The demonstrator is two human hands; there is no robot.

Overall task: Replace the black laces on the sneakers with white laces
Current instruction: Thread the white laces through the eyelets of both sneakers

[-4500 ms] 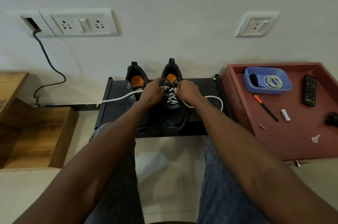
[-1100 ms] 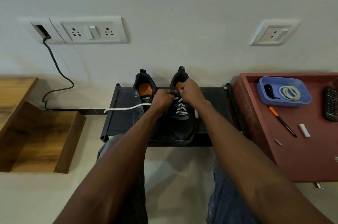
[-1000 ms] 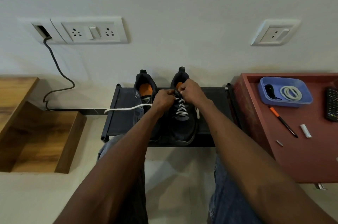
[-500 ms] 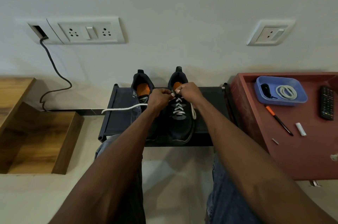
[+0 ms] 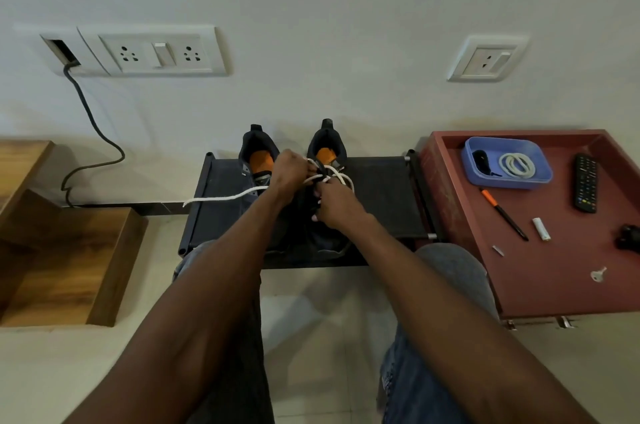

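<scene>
Left hand (image 5: 289, 172) reaches forward on a straight arm, knuckles up, fingers curled round the white lace (image 5: 225, 197) at the top of the right sneaker (image 5: 327, 153). Right hand (image 5: 337, 203) sits just nearer and lower, over the same shoe's tongue, fingers bent and pinching the lace at the crossing. Both forearms run out from the bottom corners and converge on the shoe.

Lace: one free end trails left from the left hand, across the left sneaker (image 5: 258, 155) and past the rack's edge, long axis roughly level. A short loop arcs right of the right hand.

Sneakers: dark pair, side by side, both on the black low rack (image 5: 381, 198), heels toward the wall, toes toward the person, long axes running away from the camera. Orange insoles show.

Right of the rack: red tray table (image 5: 554, 285) with blue container (image 5: 505, 164), remote (image 5: 586, 183), orange-capped pen (image 5: 504, 214), key (image 5: 598, 274).
</scene>
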